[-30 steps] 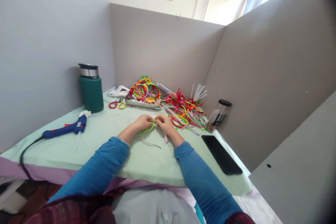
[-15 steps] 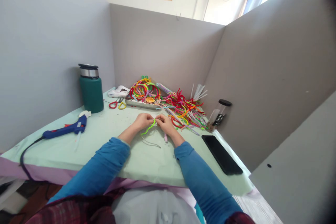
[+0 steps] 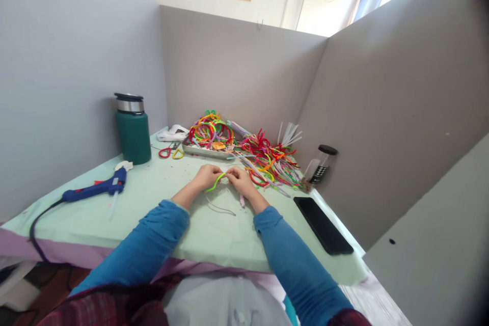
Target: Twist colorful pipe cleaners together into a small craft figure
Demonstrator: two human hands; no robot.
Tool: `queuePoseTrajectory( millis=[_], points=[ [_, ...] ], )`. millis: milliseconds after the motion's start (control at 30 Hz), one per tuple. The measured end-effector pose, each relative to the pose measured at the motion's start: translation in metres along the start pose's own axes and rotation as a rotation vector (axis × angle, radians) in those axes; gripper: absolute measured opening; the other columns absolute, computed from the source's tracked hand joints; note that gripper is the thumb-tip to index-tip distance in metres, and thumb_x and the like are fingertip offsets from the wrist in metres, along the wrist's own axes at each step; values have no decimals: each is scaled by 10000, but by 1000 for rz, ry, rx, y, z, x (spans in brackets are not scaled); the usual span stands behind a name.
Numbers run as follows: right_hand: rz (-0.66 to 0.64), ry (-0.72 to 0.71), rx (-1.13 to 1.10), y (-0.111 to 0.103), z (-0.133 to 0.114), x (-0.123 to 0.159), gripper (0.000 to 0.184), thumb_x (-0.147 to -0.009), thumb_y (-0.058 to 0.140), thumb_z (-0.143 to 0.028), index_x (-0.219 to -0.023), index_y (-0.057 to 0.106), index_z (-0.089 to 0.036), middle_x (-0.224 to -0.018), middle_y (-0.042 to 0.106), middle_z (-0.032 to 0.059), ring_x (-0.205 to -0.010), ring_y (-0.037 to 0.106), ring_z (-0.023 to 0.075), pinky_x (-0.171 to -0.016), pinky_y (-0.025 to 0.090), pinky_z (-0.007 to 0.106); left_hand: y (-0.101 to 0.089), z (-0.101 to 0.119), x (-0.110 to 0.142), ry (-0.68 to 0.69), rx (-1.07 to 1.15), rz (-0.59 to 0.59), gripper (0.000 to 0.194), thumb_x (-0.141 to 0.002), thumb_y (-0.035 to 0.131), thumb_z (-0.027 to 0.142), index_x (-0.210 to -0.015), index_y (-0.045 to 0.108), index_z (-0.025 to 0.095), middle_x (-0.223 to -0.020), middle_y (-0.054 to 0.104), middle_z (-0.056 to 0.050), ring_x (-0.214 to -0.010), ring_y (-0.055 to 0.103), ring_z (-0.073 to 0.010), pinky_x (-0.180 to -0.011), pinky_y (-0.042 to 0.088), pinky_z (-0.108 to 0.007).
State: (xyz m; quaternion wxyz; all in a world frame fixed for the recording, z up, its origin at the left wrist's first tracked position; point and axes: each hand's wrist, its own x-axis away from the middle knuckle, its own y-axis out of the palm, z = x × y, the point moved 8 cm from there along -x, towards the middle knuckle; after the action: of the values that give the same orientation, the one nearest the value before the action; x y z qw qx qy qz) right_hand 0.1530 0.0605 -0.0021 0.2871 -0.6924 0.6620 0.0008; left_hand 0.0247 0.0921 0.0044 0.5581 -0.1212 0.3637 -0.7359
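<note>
Close together over the middle of the table, both my hands pinch a bright green pipe cleaner (image 3: 216, 183). My left hand (image 3: 208, 176) has its fingertips closed on it, and a loose green tail hangs down beside that hand. Fingertips of my right hand (image 3: 240, 179) meet the same pipe cleaner from the other side. What exactly lies between the fingertips is partly hidden. Below the hands a thin grey wire or cord (image 3: 221, 209) curves over the table. A small pink piece (image 3: 242, 200) lies by my right wrist.
A tray (image 3: 208, 153) heaped with coloured pipe cleaners stands at the back, with a loose pile (image 3: 273, 158) to its right. At left are a green bottle (image 3: 133, 135), a blue glue gun (image 3: 95, 189) and scissors (image 3: 171, 153). A black phone (image 3: 323, 225) lies right, near a clear tumbler (image 3: 320, 165).
The green pipe cleaner's tail has swung slightly and now slants more directly up to the fingertips. Both hands stay in nearly the same place.
</note>
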Motion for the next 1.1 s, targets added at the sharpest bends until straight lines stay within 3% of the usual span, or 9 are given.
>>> queuePoseTrajectory(
  millis=[300, 633, 1100],
  points=[
    [-21, -31, 57, 5, 7, -2, 126, -776, 516, -256, -829, 613, -195, -594, 563, -32, -546, 487, 123, -573, 381, 239, -3, 2, 2, -14, -33, 9, 517, -721, 553, 624, -543, 659, 151, -496, 559, -4, -525, 454, -120, -537, 307, -242],
    [-3, -22, 87, 5, 11, -3, 105, -762, 514, -247, -796, 597, -191, -593, 565, -30, -558, 497, 127, -580, 386, 244, 1, -4, -1, -44, 3, -20, 398, -705, 603, 513, -572, 650, 141, -478, 496, 18, -512, 420, -114, -517, 284, -244],
    [7, -20, 110, 6, 12, -2, 79, -751, 534, -241, -793, 577, -189, -597, 570, -28, -573, 516, 132, -585, 394, 250, 2, -4, -3, -20, 26, -9, 400, -682, 549, 516, -516, 561, 152, -483, 395, 31, -539, 356, -107, -503, 225, -242]
  ],
)
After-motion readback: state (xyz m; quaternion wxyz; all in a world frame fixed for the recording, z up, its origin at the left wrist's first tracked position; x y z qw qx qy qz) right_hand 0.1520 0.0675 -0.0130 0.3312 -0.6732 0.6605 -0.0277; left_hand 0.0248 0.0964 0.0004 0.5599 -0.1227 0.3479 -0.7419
